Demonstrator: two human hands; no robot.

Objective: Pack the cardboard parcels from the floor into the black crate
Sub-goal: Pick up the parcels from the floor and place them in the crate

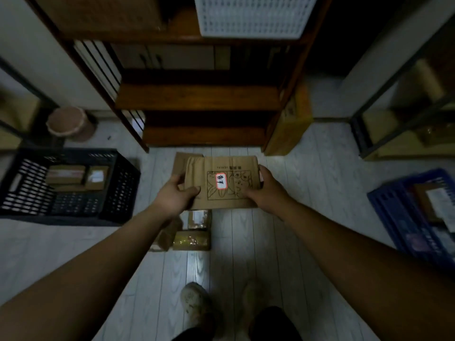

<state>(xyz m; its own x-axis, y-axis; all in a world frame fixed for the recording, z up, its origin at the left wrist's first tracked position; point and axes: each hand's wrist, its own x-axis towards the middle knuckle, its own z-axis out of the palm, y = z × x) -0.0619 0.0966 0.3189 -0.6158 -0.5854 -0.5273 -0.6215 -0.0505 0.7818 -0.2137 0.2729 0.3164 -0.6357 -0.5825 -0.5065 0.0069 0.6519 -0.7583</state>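
Held parcel [221,184]: flat cardboard box, printed drawing and red-edged label on top, lifted above the floor.
Left hand [175,193]: clamped on its left edge.
Right hand [266,190]: clamped on its right edge.
Black crate [118,183]: far left on the floor, parcels inside.
Floor parcels [192,232]: small cluster below the held parcel.

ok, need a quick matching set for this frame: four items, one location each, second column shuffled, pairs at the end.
Items:
1. black crate
2. blue crate
3. white basket
4. printed cardboard parcel

Places:
A. held in both hands
B. floor, left side
C. on top of the wooden shelf
D. floor, right edge

Pairs: 1-B, 2-D, 3-C, 4-A. The left hand and right hand grip the parcel's two sides.
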